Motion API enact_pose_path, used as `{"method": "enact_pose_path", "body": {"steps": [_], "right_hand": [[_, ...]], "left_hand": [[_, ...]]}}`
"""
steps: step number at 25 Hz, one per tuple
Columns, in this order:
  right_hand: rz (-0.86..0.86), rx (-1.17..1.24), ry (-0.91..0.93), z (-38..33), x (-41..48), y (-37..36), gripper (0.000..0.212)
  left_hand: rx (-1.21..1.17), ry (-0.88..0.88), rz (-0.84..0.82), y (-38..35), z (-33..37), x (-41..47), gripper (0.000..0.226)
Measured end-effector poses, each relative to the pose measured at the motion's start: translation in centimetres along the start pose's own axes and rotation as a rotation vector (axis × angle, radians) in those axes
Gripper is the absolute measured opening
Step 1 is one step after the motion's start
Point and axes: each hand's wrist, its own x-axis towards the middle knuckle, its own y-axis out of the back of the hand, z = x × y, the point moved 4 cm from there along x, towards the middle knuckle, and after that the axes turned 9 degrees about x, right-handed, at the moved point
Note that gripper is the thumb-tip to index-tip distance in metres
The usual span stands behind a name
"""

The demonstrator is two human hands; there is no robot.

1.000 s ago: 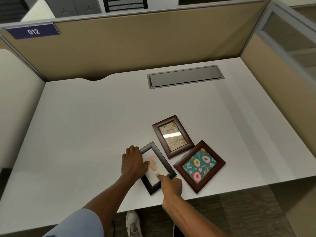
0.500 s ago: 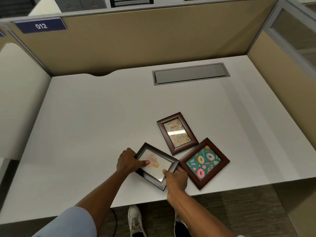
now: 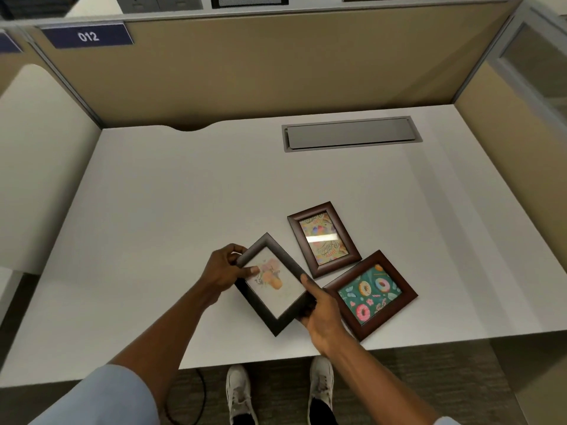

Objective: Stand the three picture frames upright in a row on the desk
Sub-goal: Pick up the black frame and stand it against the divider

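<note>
Both my hands hold a black picture frame (image 3: 277,294) with a pale floral picture, lifted and tilted above the white desk (image 3: 184,204) near its front edge. My left hand (image 3: 225,269) grips its upper left edge, and my right hand (image 3: 322,314) grips its lower right edge. A brown frame with a colourful birthday print (image 3: 323,239) lies flat just behind it to the right. A second brown frame with a doughnut picture (image 3: 369,294) lies flat at the front right, next to my right hand.
A grey cable flap (image 3: 349,134) is set into the desk at the back right. Tan partition walls (image 3: 276,65) close off the back and right side. My shoes (image 3: 241,391) and a cable show under the desk's front edge.
The black frame lay flat under my hands a second ago. Both hands have since gripped its edges, lifted it off the desk and turned it.
</note>
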Motion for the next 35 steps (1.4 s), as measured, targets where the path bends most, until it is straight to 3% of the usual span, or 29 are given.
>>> {"method": "enact_pose_path", "body": {"steps": [2, 6, 10, 19, 25, 32, 35], "right_hand": [[-0.132, -0.084, -0.017, -1.5, 0.2, -0.4, 0.039], [-0.367, -0.540, 0.032, -4.1, 1.2, -2.0, 0.035], [-0.449, -0.815, 0.144, -5.5, 2.1, -4.6, 0.038], [-0.473, -0.903, 0.385, -6.8, 3.2, -7.8, 0.039], [-0.492, -0.931, 0.403, -5.6, 5.1, -8.8, 0.044], [-0.555, -0.999, 0.355, -3.8, 6.9, -11.6, 0.041], [-0.624, -1.015, 0.344, -3.2, 7.6, -14.1, 0.041]], "left_hand": [[0.019, -0.073, -0.019, 1.1, 1.4, 0.0, 0.044], [0.159, -0.219, -0.061, 2.3, 4.2, 0.0, 0.042], [0.296, -0.349, -0.083, 1.7, 6.6, -0.5, 0.043], [0.051, -0.324, 0.086, 3.7, 6.2, -1.4, 0.061], [-0.088, -0.214, 0.123, 3.0, 2.1, -2.1, 0.042], [-0.037, -0.076, 0.038, 2.5, -3.1, -2.8, 0.054], [0.203, -0.107, 0.141, 4.5, -5.5, -2.9, 0.081]]}}
